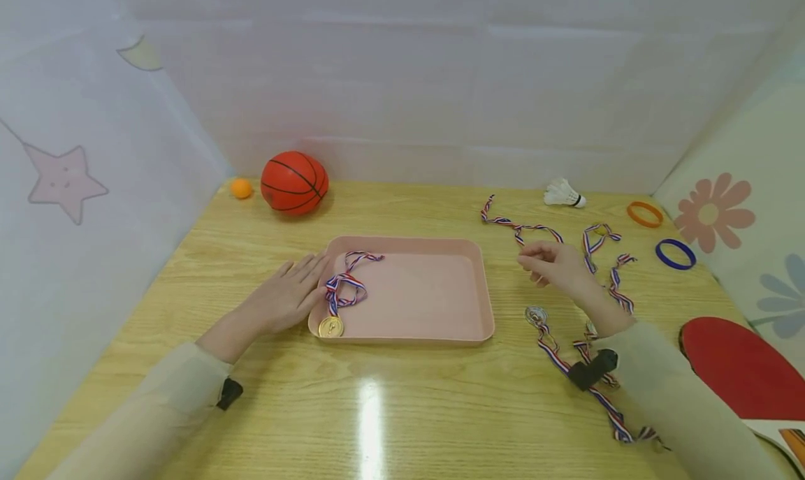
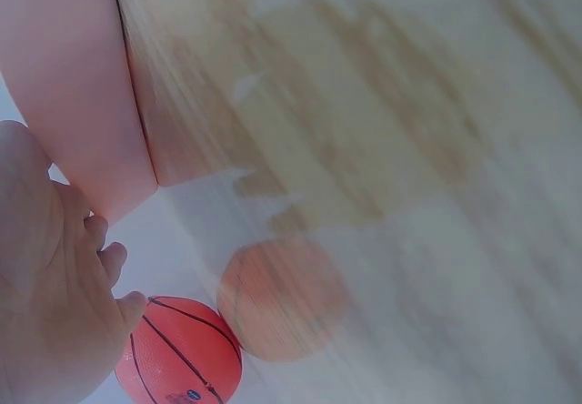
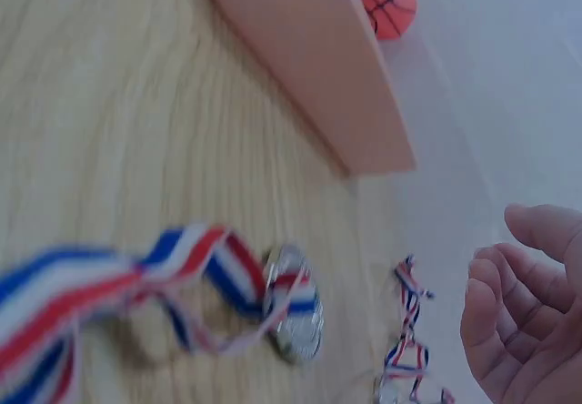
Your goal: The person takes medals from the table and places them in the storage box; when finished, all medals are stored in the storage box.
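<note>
The left hand [image 1: 286, 298] rests its straight fingers against the left side of a pink tray [image 1: 428, 298]; the right hand [image 1: 562, 270], empty with fingers loosely bent, hovers over the table [image 1: 302, 410] right of it. A gold medal [image 1: 331, 327] with striped ribbon lies in the tray's near-left corner. A silver medal [image 1: 536, 316] lies near the right hand. Farther out are a basketball [image 1: 294, 183], shuttlecock [image 1: 562, 193], orange ring [image 1: 644, 214] and blue ring [image 1: 676, 254].
</note>
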`<state>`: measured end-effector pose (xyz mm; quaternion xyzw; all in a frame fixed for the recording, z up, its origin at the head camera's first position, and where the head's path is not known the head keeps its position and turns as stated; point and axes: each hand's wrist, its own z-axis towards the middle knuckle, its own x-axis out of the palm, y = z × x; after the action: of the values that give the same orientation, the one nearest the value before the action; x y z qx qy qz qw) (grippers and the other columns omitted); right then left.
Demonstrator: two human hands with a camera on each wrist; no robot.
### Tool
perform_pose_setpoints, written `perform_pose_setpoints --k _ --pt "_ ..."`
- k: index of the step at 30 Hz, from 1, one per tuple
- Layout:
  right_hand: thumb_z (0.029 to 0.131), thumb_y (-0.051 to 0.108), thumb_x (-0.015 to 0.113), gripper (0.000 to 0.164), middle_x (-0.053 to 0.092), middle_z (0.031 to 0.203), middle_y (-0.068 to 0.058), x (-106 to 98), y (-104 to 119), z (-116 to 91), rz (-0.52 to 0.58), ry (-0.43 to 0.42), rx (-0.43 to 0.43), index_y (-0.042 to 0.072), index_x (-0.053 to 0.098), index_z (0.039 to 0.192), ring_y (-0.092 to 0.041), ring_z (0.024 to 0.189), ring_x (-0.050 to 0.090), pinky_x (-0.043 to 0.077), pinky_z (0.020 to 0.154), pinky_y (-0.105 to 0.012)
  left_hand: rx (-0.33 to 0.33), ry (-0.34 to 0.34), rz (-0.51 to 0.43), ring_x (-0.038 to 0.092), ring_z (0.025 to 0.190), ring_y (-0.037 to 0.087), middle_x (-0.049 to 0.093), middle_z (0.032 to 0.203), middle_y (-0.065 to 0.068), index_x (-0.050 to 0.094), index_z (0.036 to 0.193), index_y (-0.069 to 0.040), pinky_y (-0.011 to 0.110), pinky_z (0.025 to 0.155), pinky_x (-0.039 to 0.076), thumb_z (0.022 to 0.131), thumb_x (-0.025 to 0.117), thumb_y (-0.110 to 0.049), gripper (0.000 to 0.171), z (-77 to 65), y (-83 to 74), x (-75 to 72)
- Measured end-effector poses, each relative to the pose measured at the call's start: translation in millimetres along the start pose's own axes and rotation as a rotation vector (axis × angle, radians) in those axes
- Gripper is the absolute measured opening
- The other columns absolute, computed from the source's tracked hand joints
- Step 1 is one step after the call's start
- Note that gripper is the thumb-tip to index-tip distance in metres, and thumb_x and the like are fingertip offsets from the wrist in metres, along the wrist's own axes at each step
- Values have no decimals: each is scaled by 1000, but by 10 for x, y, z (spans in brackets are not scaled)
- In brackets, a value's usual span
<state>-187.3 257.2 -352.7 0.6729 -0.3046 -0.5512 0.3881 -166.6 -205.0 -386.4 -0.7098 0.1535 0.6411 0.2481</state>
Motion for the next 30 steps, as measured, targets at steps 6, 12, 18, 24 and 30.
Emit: perform_pose_setpoints --k 6,12,18,24,30 --pt "92 27 57 39 58 93 -22 -198 -356 79 -119 -75 75 -6 57 113 -31 73 59 53 63 -37 1 -8 -10 13 136 34 14 151 16 18 145 2 52 107 10 101 32 -31 57 -2 12 15" --pt "90 30 61 39 57 84 -14 -293 -541 160 -247 -103 116 -5 55 105 -23 60 57 49 53 -31 0 -8 -5 13 136 34 14 151 16 19 145 2 51 107 10 100 33 -30 57 8 14 24" --pt "88 35 62 38 56 83 -13 -313 -631 229 -330 -100 161 -2 53 95 -20 60 57 50 54 -32 3 -13 -7 14 136 34 16 150 16 20 145 2 51 107 11 100 33 -28 56 7 -4 5" --pt "86 44 61 48 58 92 -17 -310 -666 290 -481 -82 162 -3 54 97 -25 72 54 44 60 -35 7 -22 -6 15 135 35 18 150 17 21 144 3 53 107 13 100 35 -27 55 -7 -9 -3" --pt "86 43 62 41 51 76 -9 -314 -679 351 -517 -60 160 3 52 80 -23 67 46 37 59 -33 -3 -8 -7 14 136 34 16 150 16 20 145 2 52 107 11 100 34 -28 56 -6 6 2"
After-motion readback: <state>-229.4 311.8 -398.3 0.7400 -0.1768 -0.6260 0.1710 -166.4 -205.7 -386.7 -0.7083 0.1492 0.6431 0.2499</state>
